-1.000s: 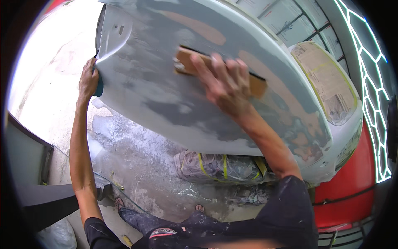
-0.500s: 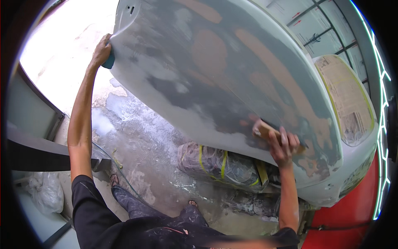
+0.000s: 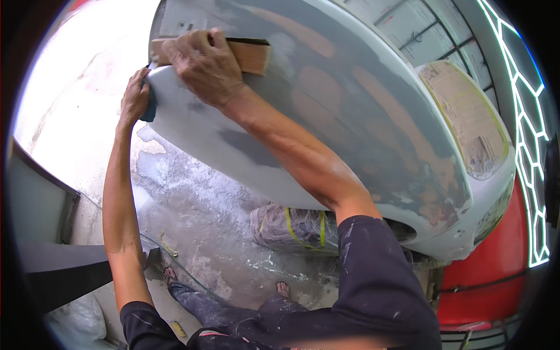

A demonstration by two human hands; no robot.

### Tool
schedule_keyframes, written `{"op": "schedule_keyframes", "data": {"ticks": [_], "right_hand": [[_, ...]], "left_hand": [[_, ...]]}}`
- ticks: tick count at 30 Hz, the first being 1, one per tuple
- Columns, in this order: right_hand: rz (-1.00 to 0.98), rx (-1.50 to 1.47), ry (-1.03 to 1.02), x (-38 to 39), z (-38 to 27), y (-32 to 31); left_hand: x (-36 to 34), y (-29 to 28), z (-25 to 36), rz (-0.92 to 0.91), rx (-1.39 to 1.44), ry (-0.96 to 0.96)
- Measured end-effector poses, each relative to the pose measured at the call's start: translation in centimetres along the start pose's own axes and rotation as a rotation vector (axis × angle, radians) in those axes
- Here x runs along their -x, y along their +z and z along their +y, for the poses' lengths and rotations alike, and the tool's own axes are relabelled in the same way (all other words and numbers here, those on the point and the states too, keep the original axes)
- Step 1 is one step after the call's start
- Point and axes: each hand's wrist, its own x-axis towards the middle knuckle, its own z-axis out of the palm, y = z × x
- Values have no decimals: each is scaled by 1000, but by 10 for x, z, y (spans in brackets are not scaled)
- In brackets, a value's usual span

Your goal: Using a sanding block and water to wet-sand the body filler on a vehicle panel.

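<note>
A person's left hand (image 3: 134, 96) grips the near edge of a grey, primer-patched car body panel (image 3: 326, 116), fingers curled round it. Beside it, the right hand (image 3: 204, 67) presses flat on a wooden sanding block (image 3: 248, 55) lying at the panel's upper left.
</note>
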Motion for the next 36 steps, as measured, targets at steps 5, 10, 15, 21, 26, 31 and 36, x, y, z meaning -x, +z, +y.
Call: {"op": "schedule_keyframes", "data": {"ticks": [5,10,15,21,26,31,36], "right_hand": [[-75,-14,-28,120,14,-79],[-279,120,21,301,76,-216],[-344,229,196,369,102,-279],[-316,249,564,366,44,-272],[-407,242,737,359,6,-261],[-390,277,907,354,-17,-254],[-326,284,958,340,-33,-246]], "left_hand": [[-8,-9,-45,-124,102,-138],[43,-35,-40,60,94,-47],[156,-75,-14,-246,691,-486],[159,-122,50,-257,712,-524],[55,-147,164,-204,632,-16],[-24,-114,329,67,643,717],[-35,-29,380,65,110,1123]]}}
